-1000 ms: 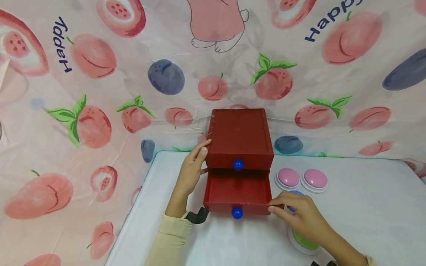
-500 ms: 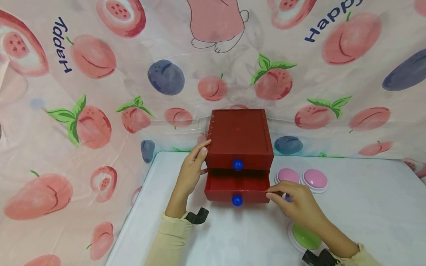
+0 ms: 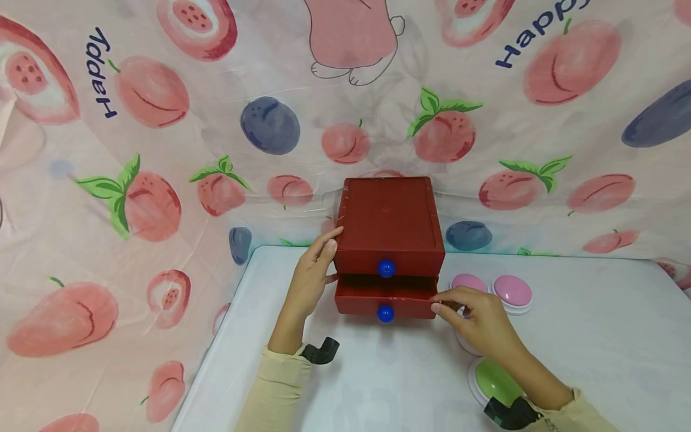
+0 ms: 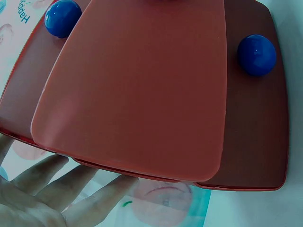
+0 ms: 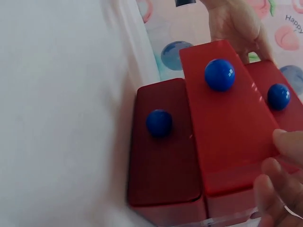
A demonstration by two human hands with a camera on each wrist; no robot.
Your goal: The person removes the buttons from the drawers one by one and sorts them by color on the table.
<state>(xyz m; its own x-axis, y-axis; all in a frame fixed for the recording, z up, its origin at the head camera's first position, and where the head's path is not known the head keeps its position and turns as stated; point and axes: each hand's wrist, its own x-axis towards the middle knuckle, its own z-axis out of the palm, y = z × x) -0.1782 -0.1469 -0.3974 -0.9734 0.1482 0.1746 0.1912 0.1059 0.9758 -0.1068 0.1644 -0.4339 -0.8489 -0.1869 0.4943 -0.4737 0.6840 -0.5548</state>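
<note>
A small red chest of drawers (image 3: 386, 216) stands against the backdrop. Its middle drawer (image 3: 385, 306) sticks out partway, with a blue knob (image 3: 385, 314) on its front. In the wrist views the drawers above and below it sit farther back; the lowest is hidden in the head view. My left hand (image 3: 312, 282) rests on the chest's left side with extended fingers (image 4: 99, 201). My right hand (image 3: 486, 318) pinches the middle drawer's right front corner between thumb and index finger. In the right wrist view the thumb (image 5: 289, 144) lies at the drawer's front face.
Two pink round push buttons (image 3: 512, 291) on white bases stand right of the chest. A green one (image 3: 496, 381) lies nearer, partly under the right forearm. Another button is mostly hidden behind the right hand. A fruit-print cloth (image 3: 270, 198) hangs behind the white table (image 3: 610, 342).
The middle drawer has slid back farther into the chest, and my right hand has moved away from me with it. My left hand has stayed at the chest's side.
</note>
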